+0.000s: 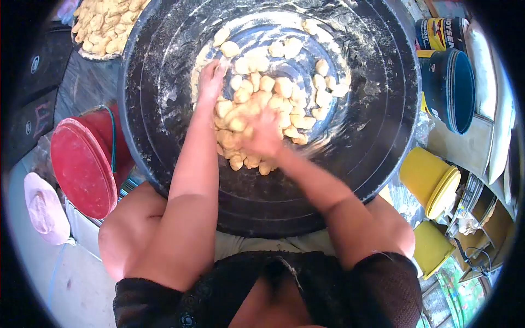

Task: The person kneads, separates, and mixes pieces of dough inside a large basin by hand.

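A pile of pale yellow dough pieces lies in a wide black basin, whose floor is dusted with what looks like flour. At the pile's left edge is my left hand, open, its fingers stretched away from me beside the pieces. My right hand lies over the near middle of the pile, blurred by motion. Its fingers look spread on the dough pieces, and the pieces under the palm are hidden. Several more pieces sit apart along the basin's far and right side.
Another container of similar pieces stands at the far left. A red bucket and a pink hat-like item are on the left. A dark teal bucket, a paint tin and a yellow bucket stand right.
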The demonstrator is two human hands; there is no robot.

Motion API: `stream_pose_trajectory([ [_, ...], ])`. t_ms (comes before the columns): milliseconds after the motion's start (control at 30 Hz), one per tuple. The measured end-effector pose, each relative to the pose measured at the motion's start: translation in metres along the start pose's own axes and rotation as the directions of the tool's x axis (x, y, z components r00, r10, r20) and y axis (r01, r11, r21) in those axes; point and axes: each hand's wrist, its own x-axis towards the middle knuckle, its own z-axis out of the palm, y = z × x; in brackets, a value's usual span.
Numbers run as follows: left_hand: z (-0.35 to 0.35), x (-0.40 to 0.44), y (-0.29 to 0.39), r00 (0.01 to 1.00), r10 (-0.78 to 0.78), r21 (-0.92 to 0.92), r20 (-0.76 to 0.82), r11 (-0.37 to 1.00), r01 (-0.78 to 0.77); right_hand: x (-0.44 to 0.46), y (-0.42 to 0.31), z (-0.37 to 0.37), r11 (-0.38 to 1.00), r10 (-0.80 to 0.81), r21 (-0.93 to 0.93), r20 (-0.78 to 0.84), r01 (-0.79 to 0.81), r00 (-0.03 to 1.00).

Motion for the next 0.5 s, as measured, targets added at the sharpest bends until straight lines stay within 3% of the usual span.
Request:
stream_pose_trajectory([
  [67, 0.01, -0.021, -0.025, 0.982, 0.138, 0.15, -0.13, 0.982, -0.118, -0.033, -0.041, -0.022, 0.933, -0.26, -0.125, 0.412, 0.337, 0.873],
  [100, 0.002, -0.033, -0.007, 0.95, 0.305, 0.37, -0.068, 0.892, -0.26, -0.031, -0.026, -0.007, 0.852, -0.362, -0.193, 0.456, 0.487, 0.813],
  [167, 0.003, -0.028, -0.003, 0.997, -0.043, 0.021, 0.064, 0.999, 0.042, -0.013, 0.024, 0.037, 0.607, -0.512, -0.293, 0.568, 0.739, 0.645],
  [200, 0.002, -0.029, -0.003, 0.964, -0.202, -0.134, 0.173, 0.965, 0.226, 0.015, 0.03, 0.014, 0.69, -0.425, -0.278, 0.592, 0.668, 0.685],
  [233, -0.009, -0.021, 0.002, 0.896, -0.328, 0.02, 0.299, 0.941, 0.337, 0.048, 0.029, -0.025, 0.765, -0.334, -0.264, 0.617, 0.588, 0.712],
  [267, -0.019, -0.013, 0.019, 0.856, -0.405, 0.076, 0.321, 0.912, 0.403, 0.067, 0.023, -0.055, 0.678, -0.304, -0.461, 0.533, 0.573, 0.789],
  [333, -0.034, 0.011, 0.031, 0.897, -0.384, 0.169, 0.221, 0.92, 0.353, 0.108, 0.04, -0.077, 0.716, -0.246, -0.567, 0.339, 0.406, 0.908],
  [367, -0.04, 0.025, 0.042, 0.954, -0.225, 0.142, 0.2, 0.97, 0.199, 0.128, 0.055, -0.076, 0.768, -0.149, -0.591, 0.207, 0.245, 0.967],
  [400, -0.042, 0.039, 0.049, 0.983, -0.057, 0.121, 0.173, 0.992, 0.036, 0.147, 0.072, -0.082, 0.805, -0.207, -0.57, -0.007, 0.166, 0.978],
  [433, -0.038, 0.053, 0.048, 0.997, 0.019, 0.216, 0.078, 0.976, -0.035, 0.162, 0.075, -0.101, 0.831, -0.068, -0.553, -0.002, 0.056, 0.998],
  [467, -0.031, 0.068, 0.045, 0.995, 0.101, 0.319, -0.004, 0.943, -0.094, 0.182, 0.104, -0.1, 0.919, 0.071, -0.37, -0.183, -0.136, 0.981],
  [500, -0.018, 0.085, 0.028, 0.994, -0.098, -0.07, 0.038, 0.992, 0.101, 0.19, 0.117, -0.1, 0.939, 0.249, -0.158, -0.303, -0.306, 0.92],
])
